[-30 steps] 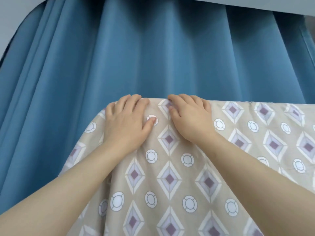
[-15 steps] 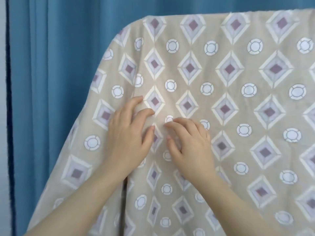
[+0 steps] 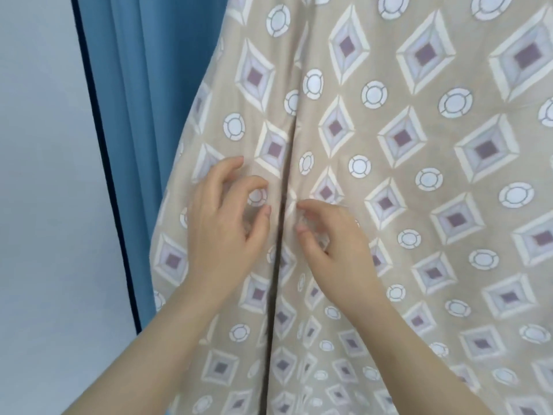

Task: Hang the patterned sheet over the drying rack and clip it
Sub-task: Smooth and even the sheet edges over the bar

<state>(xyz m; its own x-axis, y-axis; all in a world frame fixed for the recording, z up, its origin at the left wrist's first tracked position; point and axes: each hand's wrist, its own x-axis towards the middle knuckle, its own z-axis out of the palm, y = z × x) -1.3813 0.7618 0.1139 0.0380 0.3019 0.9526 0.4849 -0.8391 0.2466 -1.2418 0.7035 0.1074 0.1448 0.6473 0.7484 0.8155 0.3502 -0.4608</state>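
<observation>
The patterned sheet (image 3: 419, 139), beige with purple diamonds and white circles, hangs down and fills most of the view. The rack under it is hidden. A vertical fold (image 3: 273, 301) runs down the sheet's left part. My left hand (image 3: 221, 235) lies on the fabric just left of the fold, fingers loosely curved. Just right of the fold is my right hand (image 3: 332, 247), with thumb and forefinger bent towards the crease and slightly blurred. Neither hand plainly grips cloth. No clip is in view.
A blue curtain (image 3: 143, 115) hangs behind the sheet's left edge. Left of that is a pale wall (image 3: 45, 205).
Both hands have slid down the sheet from its top edge, and the view has dropped with them. The top edge has gone out of view. The fingers have curled more.
</observation>
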